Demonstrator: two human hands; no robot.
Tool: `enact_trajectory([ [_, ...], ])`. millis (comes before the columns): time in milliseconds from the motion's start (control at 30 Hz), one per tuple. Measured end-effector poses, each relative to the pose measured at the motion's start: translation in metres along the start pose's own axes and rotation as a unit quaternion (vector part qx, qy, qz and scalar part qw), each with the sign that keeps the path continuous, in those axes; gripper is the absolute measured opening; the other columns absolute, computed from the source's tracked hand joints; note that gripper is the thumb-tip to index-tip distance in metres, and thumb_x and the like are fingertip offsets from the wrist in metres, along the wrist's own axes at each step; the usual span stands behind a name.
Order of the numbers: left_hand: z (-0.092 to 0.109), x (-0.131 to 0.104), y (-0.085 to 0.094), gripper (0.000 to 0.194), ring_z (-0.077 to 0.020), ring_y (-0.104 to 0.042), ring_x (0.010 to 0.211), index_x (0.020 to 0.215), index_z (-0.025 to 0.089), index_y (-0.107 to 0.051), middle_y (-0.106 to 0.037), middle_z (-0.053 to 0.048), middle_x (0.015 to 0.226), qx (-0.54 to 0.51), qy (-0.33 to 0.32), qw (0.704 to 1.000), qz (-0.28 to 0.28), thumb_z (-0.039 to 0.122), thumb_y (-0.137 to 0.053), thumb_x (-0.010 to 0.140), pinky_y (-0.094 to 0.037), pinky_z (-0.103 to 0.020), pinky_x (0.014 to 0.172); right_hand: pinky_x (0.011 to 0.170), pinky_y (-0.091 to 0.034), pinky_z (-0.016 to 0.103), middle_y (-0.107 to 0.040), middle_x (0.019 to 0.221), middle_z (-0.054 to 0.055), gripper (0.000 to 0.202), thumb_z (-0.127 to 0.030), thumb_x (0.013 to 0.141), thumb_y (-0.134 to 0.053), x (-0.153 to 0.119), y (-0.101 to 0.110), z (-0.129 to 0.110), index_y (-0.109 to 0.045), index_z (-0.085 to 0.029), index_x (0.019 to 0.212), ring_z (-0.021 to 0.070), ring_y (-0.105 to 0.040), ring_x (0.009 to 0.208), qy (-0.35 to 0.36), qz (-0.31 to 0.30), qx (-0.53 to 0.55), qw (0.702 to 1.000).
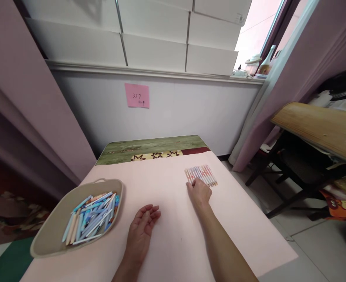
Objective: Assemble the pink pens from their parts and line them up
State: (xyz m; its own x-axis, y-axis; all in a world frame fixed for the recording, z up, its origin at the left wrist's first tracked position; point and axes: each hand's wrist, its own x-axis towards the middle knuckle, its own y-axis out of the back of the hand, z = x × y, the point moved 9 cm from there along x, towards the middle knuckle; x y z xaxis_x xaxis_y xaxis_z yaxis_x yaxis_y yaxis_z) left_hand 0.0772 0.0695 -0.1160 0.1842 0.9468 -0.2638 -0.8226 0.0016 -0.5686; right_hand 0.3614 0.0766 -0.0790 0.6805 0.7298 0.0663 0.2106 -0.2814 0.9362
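Observation:
A row of slim, patterned pens (206,172) lies side by side on the pink table cover (167,184). My right hand (201,190) is at the near left end of that row, back of the hand up. Its fingers are bent down against the pen ends, and whatever they grip is hidden. My left hand (145,219) hovers over or rests on the cover, palm turned inward, fingers loosely curved and apart with nothing in them. To its left stands a beige basket (48,231) with many loose pens (93,215) in blue, white, peach and brown.
Behind the table is a white wall with a pink note (137,95) stuck to it. White panels (155,55) stand along the ledge above. A wooden desk (322,125) and dark chair (296,160) are at the right. Pink curtains (29,90) hang at both sides.

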Motion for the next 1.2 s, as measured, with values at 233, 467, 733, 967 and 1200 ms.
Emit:
enact_trajectory([
  [233,0.002,0.0,-0.002,0.032,-0.0194,-0.067,0.086,0.095,0.016,-0.066,-0.072,-0.01,0.098,0.006,0.002,1.0,0.0,0.033,-0.076,0.069,-0.051,-0.035,0.089,0.067,-0.042,0.031,-0.07,0.097,0.011,0.041,-0.049,0.09,-0.039,0.04,0.045,0.073,-0.068,-0.023,0.104,0.0237,-0.065,0.087,-0.076,0.042,0.023,0.996],
  [467,0.002,0.001,-0.004,0.032,-0.02,-0.067,0.086,0.096,0.016,-0.065,-0.072,-0.01,0.098,0.003,0.002,1.0,-0.009,0.034,-0.074,0.071,-0.051,-0.037,0.089,0.068,-0.043,0.03,-0.072,0.087,0.01,0.028,-0.044,0.078,-0.058,0.061,0.043,0.106,-0.074,-0.022,0.082,0.0242,-0.066,0.086,-0.074,0.013,0.02,0.997],
  [733,0.001,0.0,-0.003,0.031,-0.0182,-0.067,0.085,0.096,0.016,-0.064,-0.072,-0.009,0.097,-0.005,-0.001,1.0,-0.018,0.033,-0.074,0.071,-0.05,-0.034,0.088,0.058,-0.04,0.027,-0.072,0.078,0.01,0.031,-0.042,0.079,-0.053,0.055,0.049,0.112,-0.072,-0.018,0.079,0.0229,-0.065,0.074,-0.099,0.033,0.078,0.992],
  [967,0.003,-0.002,-0.007,0.031,-0.018,-0.067,0.084,0.095,0.016,-0.065,-0.072,-0.009,0.097,-0.001,0.004,1.0,-0.018,0.032,-0.075,0.07,-0.05,-0.034,0.087,0.062,-0.039,0.022,-0.072,0.081,-0.002,0.023,-0.042,0.082,-0.051,-0.004,0.037,0.021,-0.068,-0.026,0.08,0.0141,-0.064,0.074,0.05,0.039,0.122,0.99],
  [1200,0.005,-0.003,-0.005,0.033,-0.0193,-0.067,0.083,0.093,0.016,-0.066,-0.072,-0.009,0.095,-0.002,-0.001,1.0,-0.012,0.032,-0.077,0.067,-0.051,-0.037,0.087,0.061,-0.038,0.026,-0.07,0.077,0.005,0.016,-0.029,0.079,-0.052,-0.013,0.007,-0.013,-0.066,-0.021,0.078,0.0183,-0.064,0.07,0.039,-0.023,0.025,0.999],
])
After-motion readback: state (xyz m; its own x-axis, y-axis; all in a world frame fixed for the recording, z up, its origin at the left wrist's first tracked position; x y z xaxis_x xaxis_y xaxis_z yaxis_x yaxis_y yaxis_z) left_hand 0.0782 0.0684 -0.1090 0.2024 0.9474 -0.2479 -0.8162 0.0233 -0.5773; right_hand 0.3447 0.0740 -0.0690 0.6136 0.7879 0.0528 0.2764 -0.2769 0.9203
